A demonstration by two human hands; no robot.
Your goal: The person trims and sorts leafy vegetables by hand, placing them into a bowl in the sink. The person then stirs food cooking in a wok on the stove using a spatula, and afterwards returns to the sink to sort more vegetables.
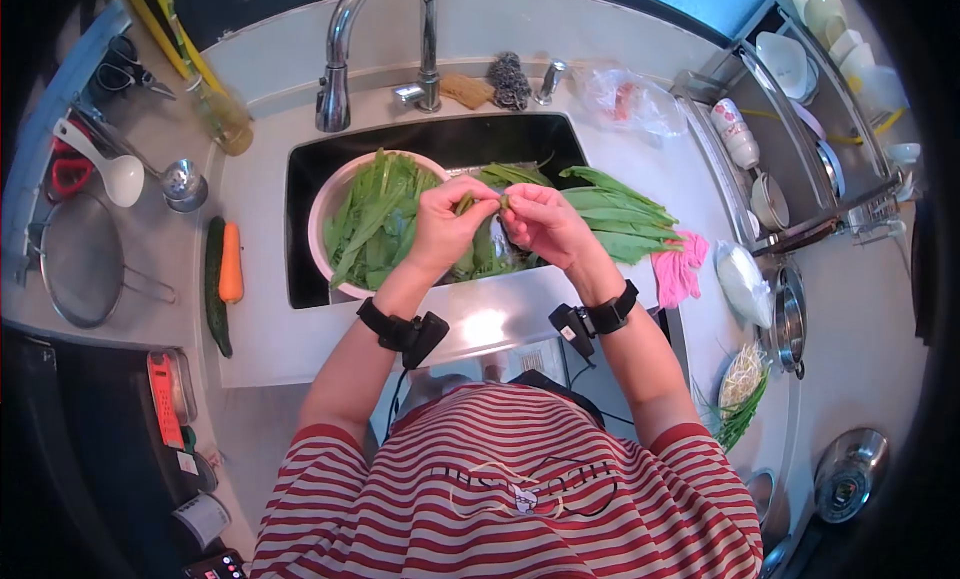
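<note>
Both hands meet above the black sink (296, 249), fingertips nearly touching. My left hand (446, 219) is closed in a pinch on a green vegetable stem, beside the rim of a pink basin (316, 229). Long leafy greens (380, 214) fill that basin. Close by on the right, my right hand (548, 224) pinches the end of a green stem (506, 203) between thumb and fingers. Below the hands more leaves lie in the sink, partly hidden by them. A bundle of long leafy greens (625, 214) rests over the sink's right edge onto the counter.
A chrome faucet (338, 59) arches over the sink's back. On the left lie a cucumber (216, 289), a carrot (231, 264) and a strainer (82, 259). Pink cloth (682, 269), a plastic bag (630, 99) and a dish rack (790, 139) are on the right.
</note>
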